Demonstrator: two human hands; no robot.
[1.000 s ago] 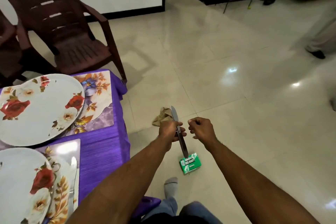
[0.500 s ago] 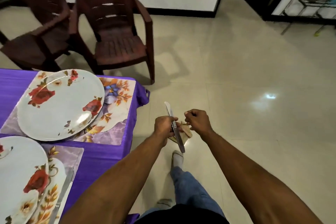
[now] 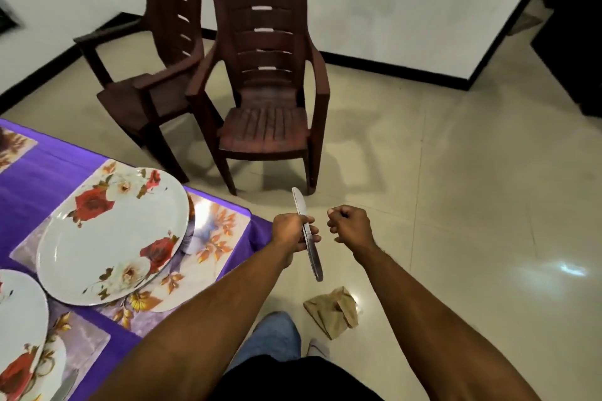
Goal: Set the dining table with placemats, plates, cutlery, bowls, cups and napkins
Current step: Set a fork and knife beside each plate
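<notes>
Looking down from the head camera, we count one knife (image 3: 307,233), two plates, three placemats, two chairs and one paper bag.

Our left hand (image 3: 291,233) has its fingers curled round the middle of the knife, holding it in the air over the floor just off the table's corner, blade end pointing away from us toward the chairs and handle end angled back toward us. Our right hand (image 3: 350,227) hovers just beside it, not touching the knife, fingers curled into a loose fist that holds nothing.

On the purple tablecloth (image 3: 45,172) at our left, the far plate (image 3: 114,238), white with red roses, lies on a floral placemat (image 3: 211,238) near the table's corner. The near plate (image 3: 19,329), of the same pattern, is cut off by the left edge and lies on a second placemat (image 3: 88,345). A third placemat (image 3: 13,146) shows partly at the far left edge. At the bottom edge beside the near plate something metallic glints, too cut off to name.

Two dark brown plastic chairs stand on the tiled floor beyond the table: the right chair (image 3: 267,85) faces us, and the left chair (image 3: 156,75) stands touching it, turned sideways.

One crumpled brown paper bag (image 3: 332,309) lies on the floor near our feet. We can read no writing or brand on anything.
</notes>
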